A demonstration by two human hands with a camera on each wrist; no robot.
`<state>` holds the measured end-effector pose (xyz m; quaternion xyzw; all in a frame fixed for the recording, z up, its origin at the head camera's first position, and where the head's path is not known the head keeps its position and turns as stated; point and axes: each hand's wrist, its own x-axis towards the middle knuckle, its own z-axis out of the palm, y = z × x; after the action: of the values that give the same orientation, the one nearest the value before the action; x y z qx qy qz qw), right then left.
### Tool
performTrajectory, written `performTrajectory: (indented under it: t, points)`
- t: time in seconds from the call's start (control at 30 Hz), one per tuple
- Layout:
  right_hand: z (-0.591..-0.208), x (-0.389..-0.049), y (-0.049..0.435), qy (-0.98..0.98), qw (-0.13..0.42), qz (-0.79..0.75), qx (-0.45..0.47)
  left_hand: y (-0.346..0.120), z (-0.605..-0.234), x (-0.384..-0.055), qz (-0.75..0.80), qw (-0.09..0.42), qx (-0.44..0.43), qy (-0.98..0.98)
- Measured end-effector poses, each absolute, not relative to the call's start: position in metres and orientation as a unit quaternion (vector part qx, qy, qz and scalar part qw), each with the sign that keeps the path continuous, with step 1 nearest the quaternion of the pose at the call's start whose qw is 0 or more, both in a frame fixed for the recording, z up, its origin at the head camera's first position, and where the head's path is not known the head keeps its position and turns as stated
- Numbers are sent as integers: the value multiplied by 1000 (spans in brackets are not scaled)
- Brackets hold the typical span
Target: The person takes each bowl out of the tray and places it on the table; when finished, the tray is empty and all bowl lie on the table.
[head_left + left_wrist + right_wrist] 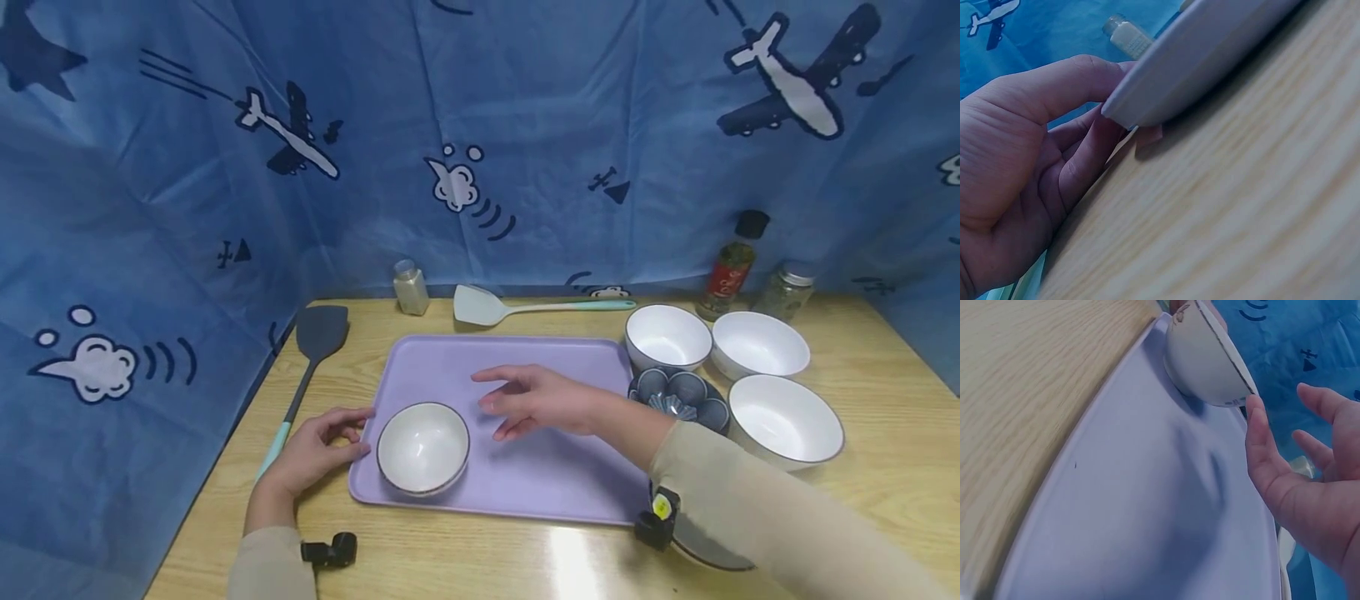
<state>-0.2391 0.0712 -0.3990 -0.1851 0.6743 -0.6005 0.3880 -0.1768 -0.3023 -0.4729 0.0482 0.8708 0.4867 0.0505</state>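
A lilac tray [540, 475] lies on the wooden table, and a white bowl with a dark rim [423, 446] stands on its left part. My left hand [318, 450] pinches the tray's left edge; the left wrist view shows the thumb at the rim and fingers [1088, 153] reaching underneath. Over the middle of the tray, to the right of the bowl, hovers my right hand [536, 402], fingers spread and slightly bent, holding nothing. In the right wrist view its thumb overlaps the rim of the bowl [1207, 362].
Several white bowls [783, 421] and a dark petal-shaped dish [686, 392] stand at the right. A dark spatula [322, 329] lies left of the tray, a pale one [480, 307] behind it. A shaker jar [410, 290], a red-labelled bottle [727, 275] and a glass jar [786, 292] line the back.
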Motion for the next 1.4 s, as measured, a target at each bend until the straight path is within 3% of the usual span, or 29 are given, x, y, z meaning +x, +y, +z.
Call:
performTrajectory:
  t: [0.7,1.0,1.4]
  points:
    - [-422,-228,34,618,473,-591,-214,-305,-473,-177,487,52,59,870]
    - [-423,-218,30,615,461,-610,-195,-305,-474,-177,496,54,62,865]
    - [-420,-206,21,660,388,-627,-144,-304,-474,-177,495,60,55,865]
